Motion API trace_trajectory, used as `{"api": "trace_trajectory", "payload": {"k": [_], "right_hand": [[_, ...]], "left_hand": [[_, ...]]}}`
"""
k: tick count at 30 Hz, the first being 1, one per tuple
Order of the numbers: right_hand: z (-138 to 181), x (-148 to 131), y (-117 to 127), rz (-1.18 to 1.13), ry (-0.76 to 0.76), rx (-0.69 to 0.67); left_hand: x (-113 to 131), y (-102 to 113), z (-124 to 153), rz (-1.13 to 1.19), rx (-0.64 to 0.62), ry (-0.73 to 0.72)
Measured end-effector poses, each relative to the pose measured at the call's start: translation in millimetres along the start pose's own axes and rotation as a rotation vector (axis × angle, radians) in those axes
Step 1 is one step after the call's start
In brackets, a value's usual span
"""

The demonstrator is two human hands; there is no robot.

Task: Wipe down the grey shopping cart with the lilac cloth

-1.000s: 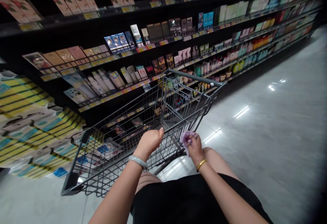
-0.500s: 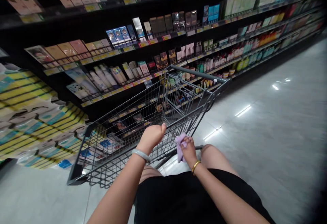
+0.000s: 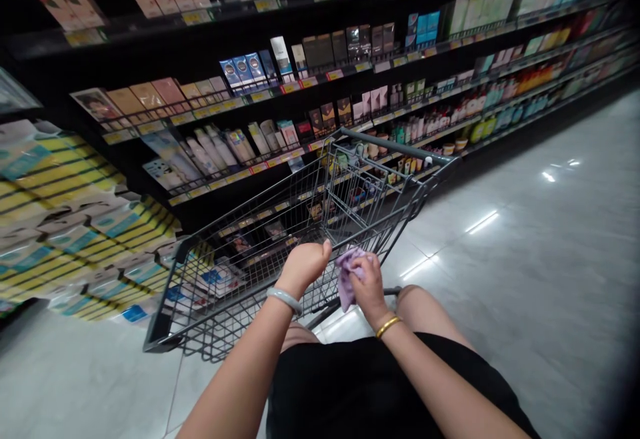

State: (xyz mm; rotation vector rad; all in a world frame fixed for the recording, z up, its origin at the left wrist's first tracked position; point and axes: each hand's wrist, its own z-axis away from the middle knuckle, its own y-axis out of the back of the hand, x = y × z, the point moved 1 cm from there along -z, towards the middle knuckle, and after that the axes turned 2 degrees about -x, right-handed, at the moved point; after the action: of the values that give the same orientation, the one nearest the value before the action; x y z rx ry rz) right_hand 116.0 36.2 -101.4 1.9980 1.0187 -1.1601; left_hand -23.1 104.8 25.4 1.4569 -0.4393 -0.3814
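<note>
A grey wire shopping cart (image 3: 210,319) stands in front of me, its basket crossing the middle of the view. My left hand (image 3: 306,267), with a pale bangle at the wrist, is closed over the near top rail of the cart, the thumb toward the right. Just right of it, my right hand (image 3: 369,285) clutches a crumpled light purple cloth (image 3: 346,282) against or right by the same rail; contact is hard to make out. A gold bracelet circles my right wrist. The cart's handle (image 3: 390,145) lies farther off, near the shelves.
Long dark shelves (image 3: 200,112) behind the cart carry boxed and bottled goods with price tags. Yellow, white and blue packs (image 3: 75,232) are stacked at the left. Shiny tiled floor (image 3: 540,279) stretches to the right. My knee (image 3: 425,309) is close to the cart.
My right hand has lifted the purple cloth up and slightly left, closer to the cart's rail and my left hand. The whole view has shifted a little; my left hand keeps its place on the rail.
</note>
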Motion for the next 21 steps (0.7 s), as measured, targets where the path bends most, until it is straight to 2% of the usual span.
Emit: {"api": "trace_trajectory", "payload": {"k": [4,8,11,13,15,17,19,21], "right_hand": [[19.2,10.3,-10.7,-0.001,-0.031,-0.059],[-1.9,-25.5,-5.5,-0.019,-0.036,-0.01],[-15.3,-48.5,-4.6,-0.018,0.095,0.008],[-8.0,-43.5,-10.2,0.016,0.145,-0.031],[8.0,-26.9,-18.6,0.049,0.13,-0.134],[22.4,-13.8,-24.6,0.05,0.121,-0.183],[26.5,-16.9,-25.3,0.046,0.112,-0.184],[19.2,-37.3,-21.6,0.032,0.121,-0.161]], "left_hand": [[2.7,2.3,1.7,-0.05,0.003,-0.034],[4.3,0.8,5.3,-0.148,0.023,-0.098],[2.7,-2.9,8.6,-0.2,0.076,-0.123],[1.5,-5.3,10.9,-0.228,0.104,-0.129],[1.3,-6.8,12.8,-0.238,0.116,-0.127],[2.2,-6.9,14.6,-0.241,0.117,-0.118],[3.3,-5.5,16.6,-0.236,0.112,-0.105],[2.7,-2.7,19.7,-0.222,0.099,-0.084]]}}
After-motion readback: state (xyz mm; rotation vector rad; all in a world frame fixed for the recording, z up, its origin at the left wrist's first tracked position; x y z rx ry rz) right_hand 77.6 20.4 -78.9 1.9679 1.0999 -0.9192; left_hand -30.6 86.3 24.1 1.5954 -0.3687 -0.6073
